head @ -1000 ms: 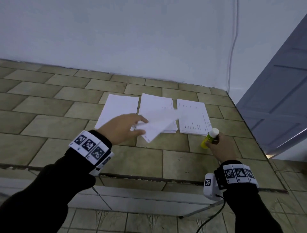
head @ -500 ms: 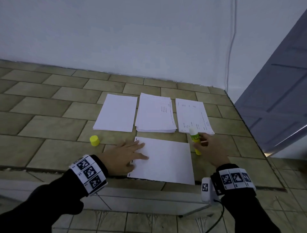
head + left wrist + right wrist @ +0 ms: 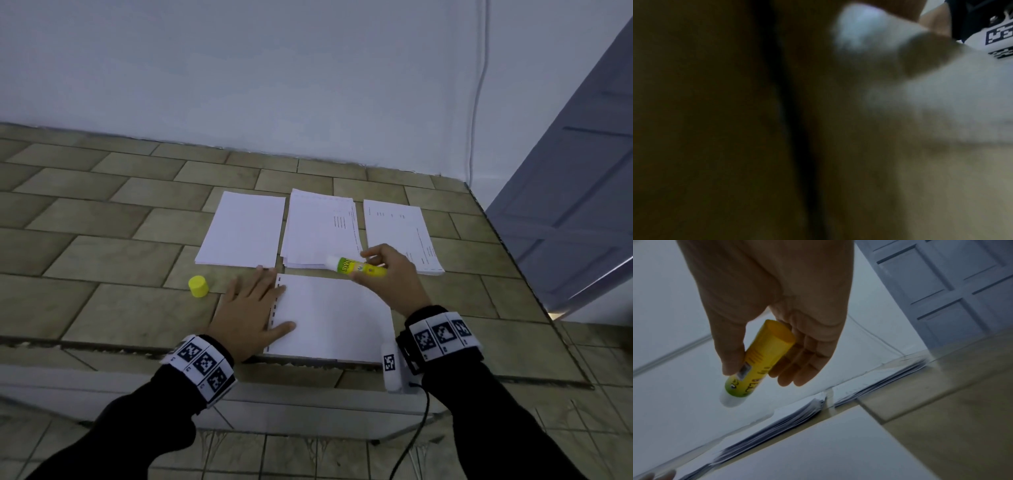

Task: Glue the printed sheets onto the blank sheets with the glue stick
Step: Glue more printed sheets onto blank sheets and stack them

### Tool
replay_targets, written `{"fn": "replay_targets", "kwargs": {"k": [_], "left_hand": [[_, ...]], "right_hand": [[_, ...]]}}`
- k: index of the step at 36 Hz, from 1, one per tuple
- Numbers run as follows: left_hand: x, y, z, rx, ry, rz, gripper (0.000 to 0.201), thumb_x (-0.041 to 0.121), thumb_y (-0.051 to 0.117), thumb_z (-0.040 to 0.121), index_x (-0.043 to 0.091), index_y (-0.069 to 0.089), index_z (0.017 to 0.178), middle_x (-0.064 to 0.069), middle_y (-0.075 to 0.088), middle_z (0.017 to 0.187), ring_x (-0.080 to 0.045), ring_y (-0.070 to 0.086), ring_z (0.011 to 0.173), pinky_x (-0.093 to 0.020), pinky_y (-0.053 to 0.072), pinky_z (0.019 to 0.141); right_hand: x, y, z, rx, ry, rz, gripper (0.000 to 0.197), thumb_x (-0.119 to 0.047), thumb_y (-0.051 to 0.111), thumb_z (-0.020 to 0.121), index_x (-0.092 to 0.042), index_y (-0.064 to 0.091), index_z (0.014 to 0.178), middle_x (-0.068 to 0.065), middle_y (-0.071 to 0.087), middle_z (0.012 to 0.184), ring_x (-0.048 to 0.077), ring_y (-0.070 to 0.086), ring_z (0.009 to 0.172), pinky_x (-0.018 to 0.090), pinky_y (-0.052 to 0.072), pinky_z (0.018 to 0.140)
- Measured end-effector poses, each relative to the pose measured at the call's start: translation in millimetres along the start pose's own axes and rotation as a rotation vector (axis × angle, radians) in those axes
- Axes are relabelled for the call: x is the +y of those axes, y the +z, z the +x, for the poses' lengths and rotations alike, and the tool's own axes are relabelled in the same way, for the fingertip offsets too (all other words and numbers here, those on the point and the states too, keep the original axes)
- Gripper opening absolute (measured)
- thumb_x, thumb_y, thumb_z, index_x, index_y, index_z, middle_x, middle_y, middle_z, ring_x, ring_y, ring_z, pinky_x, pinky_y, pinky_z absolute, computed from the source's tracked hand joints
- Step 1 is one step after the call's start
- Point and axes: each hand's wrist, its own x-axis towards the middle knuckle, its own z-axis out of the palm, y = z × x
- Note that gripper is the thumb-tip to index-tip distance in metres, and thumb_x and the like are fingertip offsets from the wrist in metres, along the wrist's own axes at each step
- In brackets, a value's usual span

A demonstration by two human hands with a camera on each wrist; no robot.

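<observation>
Right hand gripping glue stick, uncapped

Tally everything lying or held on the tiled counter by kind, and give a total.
Paper stacks: 3 (blank stack, middle printed stack, right printed stack)
Single sheet: 1
Glue stick: 1
Yellow cap: 1
Total: 6
</observation>
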Motion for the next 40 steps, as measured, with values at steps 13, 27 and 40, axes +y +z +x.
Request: {"fn": "replay_targets", "kwargs": {"k": [13,27,40], "left_hand": [[-0.8,10.8,0.7,0.025,-0.046,-0.032,0.112,0.090,-0.008,0.070,0.024,0.021,0.155,0.004,0.011,0.164,-0.014,0.003,0.151,-0.049,0.002,0.121],[-0.9,12.2,2.9,-0.008,-0.054,-0.002,0.112,0.088,-0.010,0.069,0.022,0.009,0.157,0.005,-0.002,0.164,-0.014,-0.004,0.151,-0.048,-0.004,0.119],[-0.3,10.0,1.1,0.000,-0.055,-0.001,0.117,0.089,-0.017,0.065,0.022,0.009,0.157,0.004,0.000,0.164,-0.015,-0.003,0.151,-0.048,-0.001,0.120]], "right_hand": [[-35.8,46.6,22.0,-0.090,0.000,0.197,0.014,-0.011,0.075,0.080,-0.003,0.066,0.088,0.008,0.071,0.087,0.023,0.070,0.084,0.041,0.058,0.081],[-58.9,96.9,29.3,-0.222,-0.156,-0.232,0.025,-0.017,0.070,0.083,-0.003,0.056,0.097,0.016,0.062,0.098,0.032,0.059,0.092,0.044,0.047,0.084],[-32.7,58.8,20.4,-0.137,-0.058,-0.237,0.018,-0.013,0.070,0.082,-0.006,0.054,0.089,0.016,0.064,0.095,0.031,0.060,0.088,0.043,0.051,0.081]]}}
